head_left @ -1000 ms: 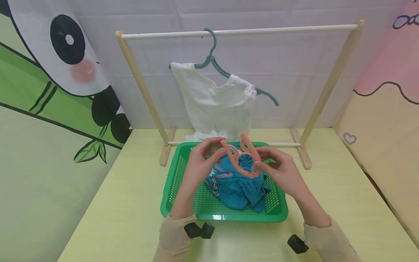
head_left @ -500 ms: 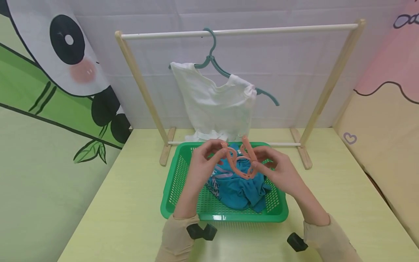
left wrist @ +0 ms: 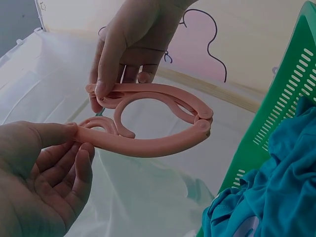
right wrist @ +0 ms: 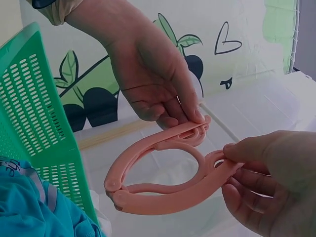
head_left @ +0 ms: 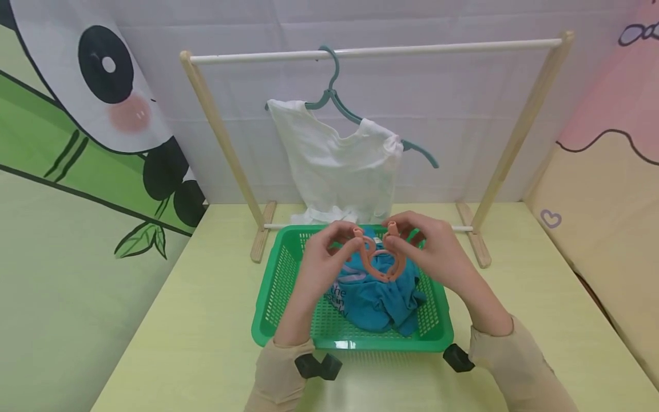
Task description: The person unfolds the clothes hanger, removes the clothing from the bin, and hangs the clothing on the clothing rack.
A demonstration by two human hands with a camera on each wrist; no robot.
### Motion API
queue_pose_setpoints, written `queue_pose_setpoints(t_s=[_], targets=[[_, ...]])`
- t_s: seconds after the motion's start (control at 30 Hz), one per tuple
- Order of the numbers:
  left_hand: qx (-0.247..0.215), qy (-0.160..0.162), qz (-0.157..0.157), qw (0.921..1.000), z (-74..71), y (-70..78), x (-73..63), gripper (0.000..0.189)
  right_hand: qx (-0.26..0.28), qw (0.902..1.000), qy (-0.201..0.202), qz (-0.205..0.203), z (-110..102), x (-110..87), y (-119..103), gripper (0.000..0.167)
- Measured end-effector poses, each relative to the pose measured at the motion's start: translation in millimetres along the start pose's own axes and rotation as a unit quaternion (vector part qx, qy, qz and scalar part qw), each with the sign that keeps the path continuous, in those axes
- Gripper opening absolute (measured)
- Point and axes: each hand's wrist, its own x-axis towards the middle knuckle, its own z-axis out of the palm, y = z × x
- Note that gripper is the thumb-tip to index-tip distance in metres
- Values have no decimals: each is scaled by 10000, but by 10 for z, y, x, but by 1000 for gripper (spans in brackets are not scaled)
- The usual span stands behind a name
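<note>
Between both hands, above the basket, is a salmon-pink folding clothes hanger (head_left: 379,273), its two arms folded up close together and its hook curled between them. My left hand (head_left: 323,258) pinches the tip of one arm between thumb and fingers. The tip of the other arm is pinched by my right hand (head_left: 429,246). In the left wrist view the hanger (left wrist: 153,146) shows its hinge at the end away from the hands. Below lies a crumpled teal shirt (head_left: 381,309) with dark lettering, inside a green plastic basket (head_left: 355,344).
Behind the basket stands a clothes rack with a white rail (head_left: 437,50) and wooden legs (head_left: 522,134). A white top (head_left: 342,166) hangs tilted there on a dark green hanger (head_left: 331,94). A pale yellow table (head_left: 195,332) carries everything.
My right hand has shifted from lower along its hanger arm up to the tip. The hanger has turned and its two arms stand closer together. My left hand keeps its pinch.
</note>
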Motion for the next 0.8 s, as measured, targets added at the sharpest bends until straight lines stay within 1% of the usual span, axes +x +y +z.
queue_pose_setpoints(t_s=[0.07,0.13,0.27,0.33,0.43,0.63,0.8], targets=[[-4,54,-15,10000,-13,-14,-1,21,7,10000,75,-5,-2,-7,13,25],[-32,136,-29,9999,-32,-25,-2,21,44,9997,231,-16,-11,-16,30,24],[-168,330,-69,9993,-74,-35,1,21,307,9980,560,-1,-44,-32,60,22],[-271,382,-99,9989,-92,-35,1,20,436,9969,647,26,-61,-37,72,21],[-337,399,-143,9985,-110,-42,7,20,507,9965,657,55,-84,-39,77,21],[-282,240,-122,9992,-124,-49,1,23,498,9970,582,70,-106,-40,64,21],[-382,347,-118,9986,-161,-30,-11,22,452,9965,672,213,-132,-42,71,22]])
